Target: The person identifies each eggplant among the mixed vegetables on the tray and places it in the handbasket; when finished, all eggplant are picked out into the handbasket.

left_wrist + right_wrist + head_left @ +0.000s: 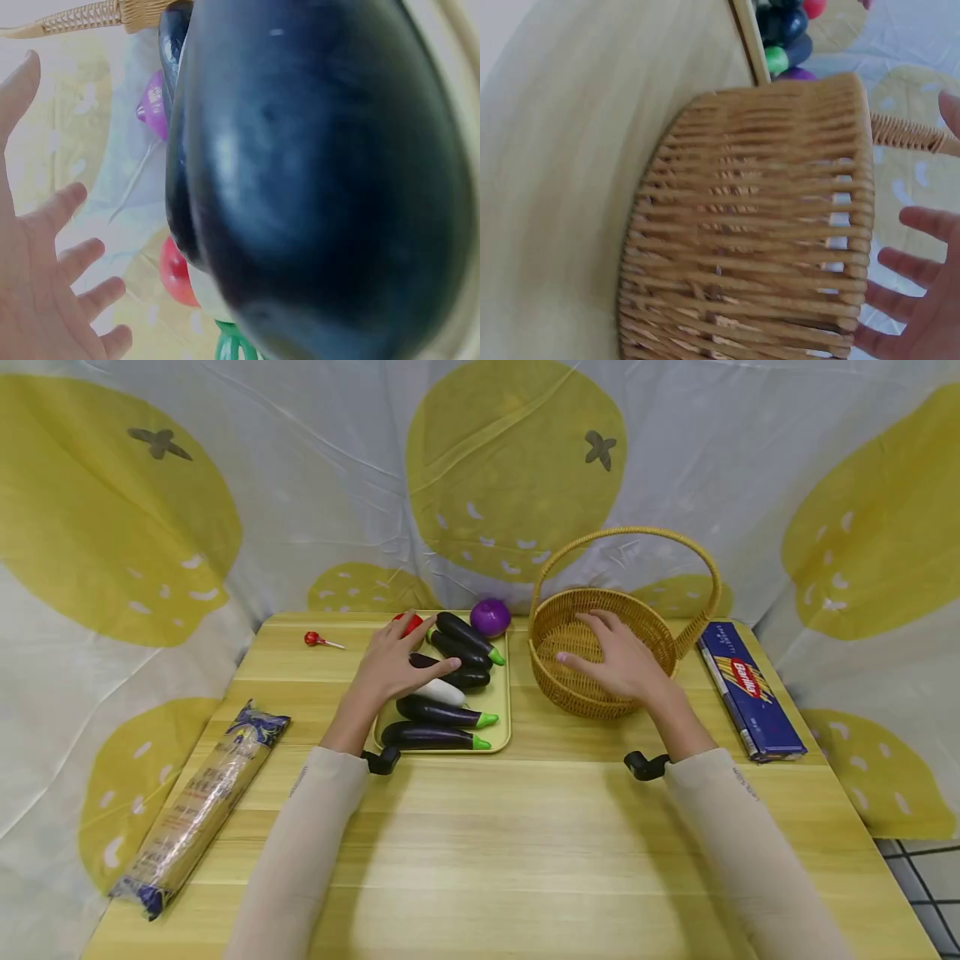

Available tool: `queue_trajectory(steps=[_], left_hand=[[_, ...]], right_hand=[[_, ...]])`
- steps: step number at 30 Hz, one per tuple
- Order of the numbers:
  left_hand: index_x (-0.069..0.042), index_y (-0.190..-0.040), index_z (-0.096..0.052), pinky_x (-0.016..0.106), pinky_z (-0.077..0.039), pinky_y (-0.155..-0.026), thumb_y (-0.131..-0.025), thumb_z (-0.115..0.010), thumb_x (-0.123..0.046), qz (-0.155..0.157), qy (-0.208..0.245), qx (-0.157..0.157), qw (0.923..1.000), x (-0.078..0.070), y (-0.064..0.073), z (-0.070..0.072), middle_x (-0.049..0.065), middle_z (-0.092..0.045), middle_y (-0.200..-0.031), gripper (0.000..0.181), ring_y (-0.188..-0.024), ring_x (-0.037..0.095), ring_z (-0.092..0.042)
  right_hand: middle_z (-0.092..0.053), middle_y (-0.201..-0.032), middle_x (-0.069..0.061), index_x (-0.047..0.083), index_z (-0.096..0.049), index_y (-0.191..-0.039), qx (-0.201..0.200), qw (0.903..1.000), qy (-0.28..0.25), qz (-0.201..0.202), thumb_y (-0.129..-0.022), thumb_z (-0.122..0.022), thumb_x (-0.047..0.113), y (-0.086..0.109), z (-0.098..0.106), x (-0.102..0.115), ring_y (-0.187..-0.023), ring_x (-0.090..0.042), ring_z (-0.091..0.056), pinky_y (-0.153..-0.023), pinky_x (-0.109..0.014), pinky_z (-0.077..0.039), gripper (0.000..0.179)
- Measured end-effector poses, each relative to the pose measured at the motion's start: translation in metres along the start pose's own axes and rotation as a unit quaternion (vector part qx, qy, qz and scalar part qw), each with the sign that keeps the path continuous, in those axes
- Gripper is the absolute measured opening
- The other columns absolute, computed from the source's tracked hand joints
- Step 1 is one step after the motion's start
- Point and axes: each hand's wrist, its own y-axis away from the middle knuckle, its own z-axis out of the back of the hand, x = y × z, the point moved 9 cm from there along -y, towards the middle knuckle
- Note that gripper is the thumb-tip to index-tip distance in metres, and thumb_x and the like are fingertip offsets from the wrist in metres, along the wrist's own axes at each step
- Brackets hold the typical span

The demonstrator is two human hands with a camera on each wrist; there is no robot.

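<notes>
My left hand (393, 667) hovers over a pale yellow rectangular tray (505, 722), its fingers spread and loosely extended, the thumb well apart, gripping nothing. Beneath and beside it on the tray lie glossy dark purple eggplants with green stem ends (435, 737), a smooth white vegetable (441, 692) among them, and a round red vegetable (409, 623) partly hidden behind my fingers. A round, shiny purple vegetable (491, 617) sits at the tray's far right corner.

My right hand (618, 662) is over a round, honey-brown woven basket (592, 703) with a tall arched handle, just right of the tray. Its fingers are also spread wide and hold nothing; I cannot tell whether they touch the rim.

A flat blue Barilla spaghetti box (753, 693) lies right of the basket. Toward the left of the pale wooden tabletop (495, 843) are a red lollipop on a white stick (312, 638) and a clear-and-blue bag of pasta (202, 814).
</notes>
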Motion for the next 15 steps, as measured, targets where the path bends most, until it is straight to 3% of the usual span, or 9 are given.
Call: queue_trajectory(steps=[6,10,15], left_hand=[[-0.033,-0.163,-0.031,0.070,-0.025,-0.120,-0.088,-0.054,-0.080,0.001,0.038,-0.019,0.9991,0.011,0.013,0.001,0.008,-0.020,-0.172,0.091,-0.156,0.044,-0.018],[-0.031,-0.161,-0.038,0.070,-0.027,-0.119,-0.090,-0.055,-0.078,-0.002,0.066,-0.035,0.9972,0.015,0.021,0.002,0.007,-0.025,-0.170,0.086,-0.156,0.040,-0.021],[-0.028,-0.157,-0.047,0.071,-0.029,-0.117,-0.093,-0.060,-0.069,-0.003,0.099,-0.052,0.9938,0.028,0.037,0.001,0.009,-0.033,-0.166,0.077,-0.152,0.041,-0.028]], right_hand=[[-0.035,-0.163,-0.016,0.019,-0.035,-0.161,-0.031,0.9986,-0.037,0.022,-0.094,-0.054,0.073,0.010,-0.003,0.009,-0.147,-0.043,-0.037,-0.111,-0.071,-0.038,0.088],[-0.045,-0.157,-0.013,0.017,-0.043,-0.156,-0.055,0.9958,-0.058,0.045,-0.095,-0.059,0.066,0.017,-0.005,0.016,-0.142,-0.041,-0.044,-0.113,-0.065,-0.038,0.080],[-0.058,-0.141,-0.013,0.013,-0.052,-0.150,-0.061,0.9907,-0.090,0.082,-0.097,-0.065,0.056,0.027,-0.013,0.032,-0.125,-0.036,-0.057,-0.102,-0.056,-0.049,0.069]])
